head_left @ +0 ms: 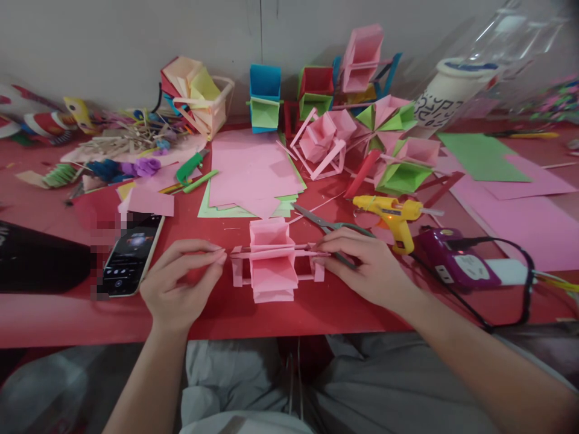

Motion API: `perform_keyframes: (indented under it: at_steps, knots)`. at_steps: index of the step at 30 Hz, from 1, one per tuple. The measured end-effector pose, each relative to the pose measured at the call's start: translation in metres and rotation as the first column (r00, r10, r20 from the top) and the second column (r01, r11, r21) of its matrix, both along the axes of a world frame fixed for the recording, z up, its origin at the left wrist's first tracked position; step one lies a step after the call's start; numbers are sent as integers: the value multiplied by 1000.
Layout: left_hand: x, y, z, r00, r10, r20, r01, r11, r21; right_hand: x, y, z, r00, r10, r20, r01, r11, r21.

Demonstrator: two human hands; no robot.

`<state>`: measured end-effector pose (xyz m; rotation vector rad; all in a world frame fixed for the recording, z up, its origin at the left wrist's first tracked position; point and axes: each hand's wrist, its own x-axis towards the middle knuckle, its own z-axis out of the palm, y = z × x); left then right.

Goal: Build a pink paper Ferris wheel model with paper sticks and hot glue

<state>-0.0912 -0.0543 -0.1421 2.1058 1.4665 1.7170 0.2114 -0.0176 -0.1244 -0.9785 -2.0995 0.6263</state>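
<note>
A pink folded-paper wheel stands on the red table in front of me, held up on a rod between two pink paper side supports. My left hand is closed in a pinch beside the wheel's left end; whatever its fingertips hold is too small to make out. At the opposite end, the thumb and fingers of my right hand pinch the rod end by the right support. Scissors lie behind the wheel, partly covered by my right hand.
A yellow glue gun and a purple power adapter with cables lie to the right. A phone and a black cup are at left. Behind are stacked pink sheets, a green cutter and several paper wheels.
</note>
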Motion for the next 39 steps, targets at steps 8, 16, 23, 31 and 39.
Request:
perform_keyframes:
  at_steps: [8,16,23,31,39]
  knots:
    - [0,0,-2,999,-2,-34,2,1000,-17,0,-1,0,1000,-10,0,10,1000,7]
    - [1,0,-2,1000,-6,-26,5,1000,-15,1,-1,1,1000,-24,-5,24,1000,18]
    - [3,0,-1,1000,-11,-22,11,1000,-7,2,1,0,1000,-26,7,26,999,38]
    - [1,0,1,997,-80,-14,79,997,-10,2,1,-1,1000,-28,13,28,999,22]
    - [0,0,-4,996,-94,-6,94,996,-14,2,1,-1,999,-32,4,31,999,36]
